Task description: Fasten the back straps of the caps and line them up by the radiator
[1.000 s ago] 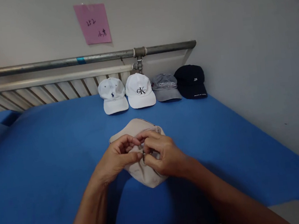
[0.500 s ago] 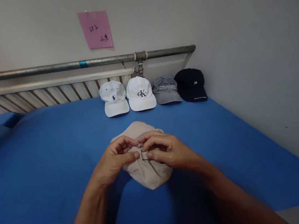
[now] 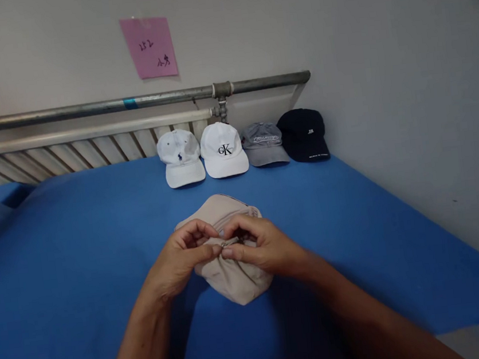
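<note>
Beige cap (image 3: 236, 283) on blue cloth (image 3: 80, 261) nr centre, L hand (image 3: 183, 259) pinching its strap (image 3: 231, 241), R hand (image 3: 268, 246) pinching strap too, 4 other caps (image 3: 226, 168) along cloth's far edge, pink note (image 3: 149, 47) above cloth

Beige cap (image 3: 238, 286) partly hidden, forearms (image 3: 142, 334) cropped, gray cap's lettering (image 3: 266, 139) blurred

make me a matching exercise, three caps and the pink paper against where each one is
1. beige cap
2. grey cap
3. dark cap
4. pink paper

a. right end of the back row
b. on the wall
c. between left hand and right hand
d. between lettered white cap and dark cap

Pairs: 1-c, 2-d, 3-a, 4-b
</note>
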A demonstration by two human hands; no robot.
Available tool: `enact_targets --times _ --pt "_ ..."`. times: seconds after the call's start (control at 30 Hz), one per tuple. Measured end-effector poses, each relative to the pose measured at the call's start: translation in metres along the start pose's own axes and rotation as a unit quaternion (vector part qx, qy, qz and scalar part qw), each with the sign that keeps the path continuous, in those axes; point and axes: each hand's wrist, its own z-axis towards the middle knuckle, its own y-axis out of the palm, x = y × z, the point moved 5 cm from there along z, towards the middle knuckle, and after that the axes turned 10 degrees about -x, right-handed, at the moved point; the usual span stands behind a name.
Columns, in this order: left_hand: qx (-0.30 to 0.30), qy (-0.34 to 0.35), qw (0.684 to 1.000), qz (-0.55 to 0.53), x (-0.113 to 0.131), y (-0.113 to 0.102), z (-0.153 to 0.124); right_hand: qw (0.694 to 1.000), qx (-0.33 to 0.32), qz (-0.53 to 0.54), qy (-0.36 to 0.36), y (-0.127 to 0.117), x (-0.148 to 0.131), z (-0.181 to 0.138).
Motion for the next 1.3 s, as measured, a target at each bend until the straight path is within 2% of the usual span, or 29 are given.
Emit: enact_targets --times 0.13,0.23,0.37,0.5,0.8,1.3 --pt "0.001 0.001 1.0 0.015 0.001 0.001 0.0 0.992 0.003 0.125 0.036 -0.003 0.001 -0.001" --pt "-0.017 -0.013 0.999 0.04 0.0 0.002 -0.001 0.989 0.01 0.14 0.057 -0.004 0.002 -0.001" --pt "-0.046 -0.042 0.996 0.068 -0.002 0.003 -0.002 0.991 0.006 0.11 0.076 -0.003 0.001 -0.002" --pt "-0.056 -0.064 0.993 0.079 -0.004 0.003 -0.002 0.997 0.007 0.052 0.059 -0.004 -0.002 -0.002" --pt "-0.028 -0.072 0.996 0.054 -0.006 0.002 -0.001 0.999 0.015 -0.047 -0.004 -0.005 -0.009 0.0" --pt "-0.005 -0.075 0.997 0.023 -0.006 0.0 0.001 0.997 -0.007 -0.076 0.024 0.0 -0.004 0.0"
